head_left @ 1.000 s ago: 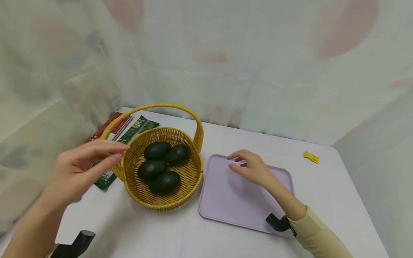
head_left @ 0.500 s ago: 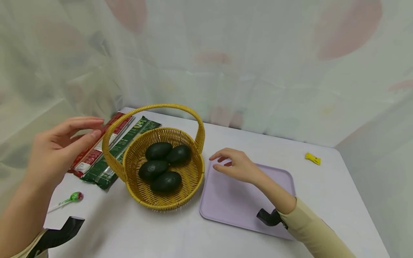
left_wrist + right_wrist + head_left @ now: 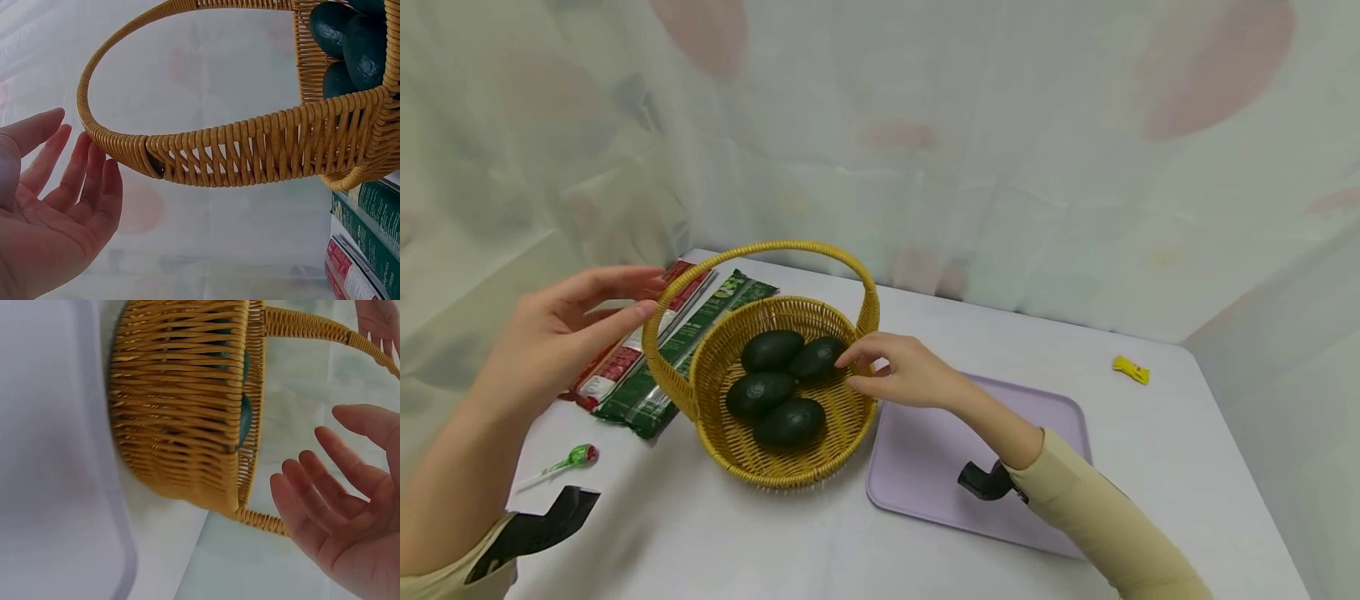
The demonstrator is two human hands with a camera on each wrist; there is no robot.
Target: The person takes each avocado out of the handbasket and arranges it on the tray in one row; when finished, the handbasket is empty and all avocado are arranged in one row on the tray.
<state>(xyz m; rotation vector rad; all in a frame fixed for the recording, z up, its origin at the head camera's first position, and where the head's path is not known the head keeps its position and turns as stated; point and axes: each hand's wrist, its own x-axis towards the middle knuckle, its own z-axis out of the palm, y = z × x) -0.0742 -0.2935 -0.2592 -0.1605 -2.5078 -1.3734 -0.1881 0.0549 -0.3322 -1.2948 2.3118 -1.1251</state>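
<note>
A yellow wicker basket (image 3: 786,482) with a tall hoop handle (image 3: 797,245) stands left of centre, with several dark green avocados (image 3: 790,423) inside. My left hand (image 3: 568,337) is at the handle's left side, fingers loosely bent with a gap to the thumb. In the left wrist view, its fingertips (image 3: 112,172) appear right by the handle; contact is unclear. Over the basket's right rim hovers my right hand (image 3: 906,371), thumb and fingers apart, near the rightmost avocado. The right wrist view shows that hand (image 3: 356,500) holding nothing, beside the basket's opening.
A pale purple tray (image 3: 917,475) lies right of the basket, beneath the right forearm. Green (image 3: 643,404) and red (image 3: 617,364) packets lie behind the basket's left side. A lollipop (image 3: 582,456) rests at front left, a small yellow wrapped candy (image 3: 1131,369) at far right.
My right hand has moved left from over the tray to the basket's right rim. My left hand drew back left, then came right again to the handle. The basket and avocados stay put.
</note>
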